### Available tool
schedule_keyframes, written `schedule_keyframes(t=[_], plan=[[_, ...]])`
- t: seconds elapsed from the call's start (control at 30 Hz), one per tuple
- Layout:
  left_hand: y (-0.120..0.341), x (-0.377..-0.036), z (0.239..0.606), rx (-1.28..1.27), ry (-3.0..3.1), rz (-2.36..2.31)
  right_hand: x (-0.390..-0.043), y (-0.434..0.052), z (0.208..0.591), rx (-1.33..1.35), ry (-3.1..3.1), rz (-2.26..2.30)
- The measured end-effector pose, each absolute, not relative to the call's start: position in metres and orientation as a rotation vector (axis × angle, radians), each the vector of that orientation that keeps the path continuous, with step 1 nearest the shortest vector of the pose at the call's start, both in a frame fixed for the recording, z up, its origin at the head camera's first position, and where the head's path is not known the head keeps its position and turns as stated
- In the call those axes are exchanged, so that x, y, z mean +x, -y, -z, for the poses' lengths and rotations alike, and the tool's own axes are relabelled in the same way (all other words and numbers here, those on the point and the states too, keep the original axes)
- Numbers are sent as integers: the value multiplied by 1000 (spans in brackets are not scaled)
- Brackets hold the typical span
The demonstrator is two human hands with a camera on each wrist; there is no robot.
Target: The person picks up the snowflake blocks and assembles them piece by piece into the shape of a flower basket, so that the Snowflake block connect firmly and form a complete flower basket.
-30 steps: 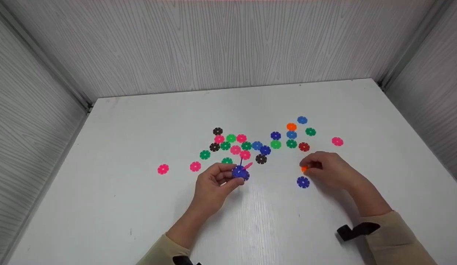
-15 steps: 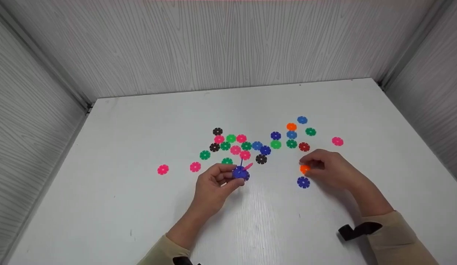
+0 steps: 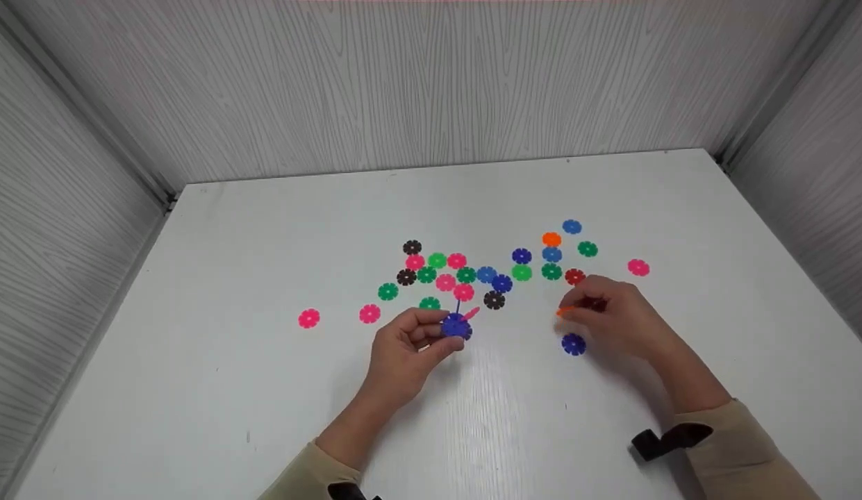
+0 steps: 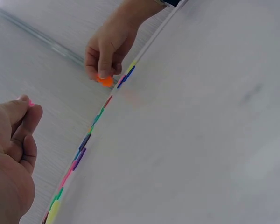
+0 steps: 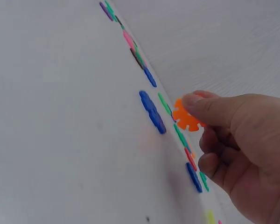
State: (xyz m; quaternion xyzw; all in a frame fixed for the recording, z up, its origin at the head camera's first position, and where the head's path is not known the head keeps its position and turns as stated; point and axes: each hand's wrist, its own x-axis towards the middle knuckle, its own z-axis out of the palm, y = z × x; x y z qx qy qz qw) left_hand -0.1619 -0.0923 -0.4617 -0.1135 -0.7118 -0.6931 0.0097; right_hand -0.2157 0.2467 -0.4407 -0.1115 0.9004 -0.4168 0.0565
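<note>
My left hand (image 3: pixel 406 351) pinches a small assembly of blue notched plastic discs (image 3: pixel 456 325) between thumb and fingers. A thin blue edge and a pink piece (image 3: pixel 472 314) stick out from it. In the left wrist view only a bit of pink (image 4: pixel 31 103) shows at the fingertips. My right hand (image 3: pixel 615 312) pinches an orange notched disc (image 5: pixel 184 116) by its edge, lifted off the table; its slots show in the right wrist view. Just below that hand lies a dark blue disc (image 3: pixel 574 344). A red disc (image 3: pixel 575 276) is partly covered by the right hand.
Several loose discs in pink, green, black and blue lie flat across the middle of the white table (image 3: pixel 264 403). One pink disc (image 3: pixel 309 319) sits apart at left, another pink disc (image 3: pixel 638 267) at right. Grey wood-grain panels (image 3: pixel 431 83) enclose the back and sides.
The right hand has picked the orange disc up from the table, tilting it edge-on and moving slightly up and left. The left hand stays nearly still with the blue assembly.
</note>
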Motion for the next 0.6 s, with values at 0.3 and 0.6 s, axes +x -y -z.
schedule_keyframes(t=[0.3, 0.6], plan=[[89, -159, 462, -328, 2249, 2146, -185, -172, 430, -702, -2576, 1572], [85, -157, 458, -413, 2270, 2132, -174, -153, 438, -775, -2599, 1672]])
